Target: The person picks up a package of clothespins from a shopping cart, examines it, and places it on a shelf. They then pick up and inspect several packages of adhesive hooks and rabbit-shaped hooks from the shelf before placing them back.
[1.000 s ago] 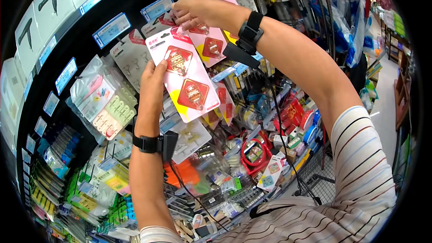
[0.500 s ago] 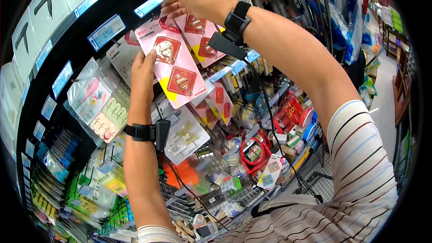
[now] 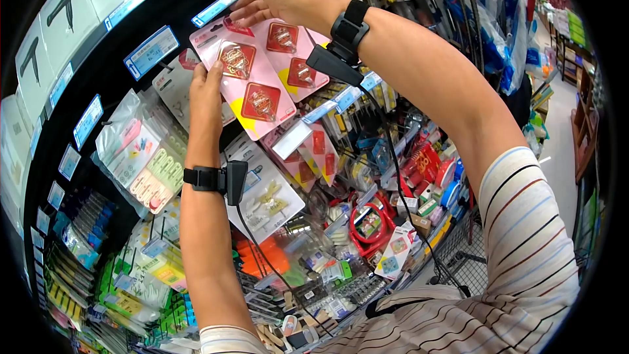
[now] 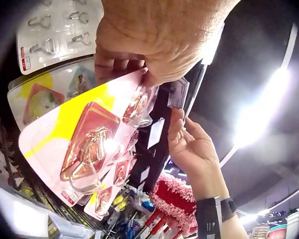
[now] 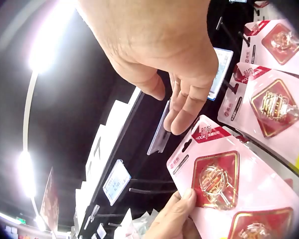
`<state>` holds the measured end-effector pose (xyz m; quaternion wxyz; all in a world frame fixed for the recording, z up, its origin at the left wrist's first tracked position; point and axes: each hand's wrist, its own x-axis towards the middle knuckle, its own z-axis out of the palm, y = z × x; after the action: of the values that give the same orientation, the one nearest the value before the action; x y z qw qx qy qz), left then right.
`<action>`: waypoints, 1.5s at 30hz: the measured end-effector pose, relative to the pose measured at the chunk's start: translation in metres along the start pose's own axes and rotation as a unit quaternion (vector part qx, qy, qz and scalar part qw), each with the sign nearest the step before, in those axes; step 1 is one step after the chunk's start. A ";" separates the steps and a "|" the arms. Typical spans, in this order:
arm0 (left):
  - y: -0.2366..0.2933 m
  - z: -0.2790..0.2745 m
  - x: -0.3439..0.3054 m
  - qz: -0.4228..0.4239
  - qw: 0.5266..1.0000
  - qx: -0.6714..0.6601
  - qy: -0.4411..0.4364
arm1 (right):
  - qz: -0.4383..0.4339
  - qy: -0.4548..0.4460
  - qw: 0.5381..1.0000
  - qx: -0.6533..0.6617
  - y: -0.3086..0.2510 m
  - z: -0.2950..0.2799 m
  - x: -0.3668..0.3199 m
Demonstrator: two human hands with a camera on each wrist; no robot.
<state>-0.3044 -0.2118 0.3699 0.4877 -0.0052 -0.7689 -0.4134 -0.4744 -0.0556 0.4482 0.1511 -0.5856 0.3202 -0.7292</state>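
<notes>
My left hand (image 3: 206, 95) pinches the left edge of a pink blister card of hooks (image 3: 247, 85), thumb in front and fingers behind. Two red diamond-shaped hook plates with gold print show on the card. In the right wrist view the card's top hole faces the rack, just below the fingertips of my right hand (image 5: 174, 69). Those fingers are extended, with the thumb apart, right at the edge of a price tag (image 5: 159, 129) that is tilted up. Similar pink hook cards (image 5: 274, 104) hang beside the held one.
Metal pegs and more price tags (image 3: 152, 51) line the dark rack to the left. Bagged goods (image 3: 147, 157) hang there, with a white hook card (image 3: 262, 190) below my left wrist. Hair dryer boxes (image 3: 65, 10) stand above. A shopping cart (image 3: 468, 255) is at lower right.
My left hand has carried the pink card up and to the left, closer to the rack. My right hand has shifted slightly left and up, and the price tag beside it has tipped upward.
</notes>
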 end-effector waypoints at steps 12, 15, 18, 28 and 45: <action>-0.007 -0.001 0.007 -0.004 1.000 0.017 0.013 | 0.010 -0.026 1.000 -0.006 0.013 -0.006 -0.012; -0.007 -0.001 0.009 0.006 1.000 0.013 0.011 | -0.002 -0.043 0.999 -0.016 0.017 -0.008 -0.016; -0.003 -0.002 0.009 -0.027 0.999 0.040 0.016 | -0.009 -0.028 1.000 -0.012 0.017 -0.007 -0.020; -0.005 -0.006 0.009 -0.024 0.999 0.017 0.027 | -0.001 -0.061 0.997 -0.036 0.024 -0.035 -0.039; -0.071 -0.026 0.058 -0.028 0.953 0.278 0.115 | 0.152 0.035 0.988 -0.012 0.069 -0.087 -0.164</action>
<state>-0.3442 -0.2981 0.3735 0.5431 0.1994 -0.7922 -0.1944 -0.5241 0.0160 0.2700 0.2416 -0.5062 0.4195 -0.7137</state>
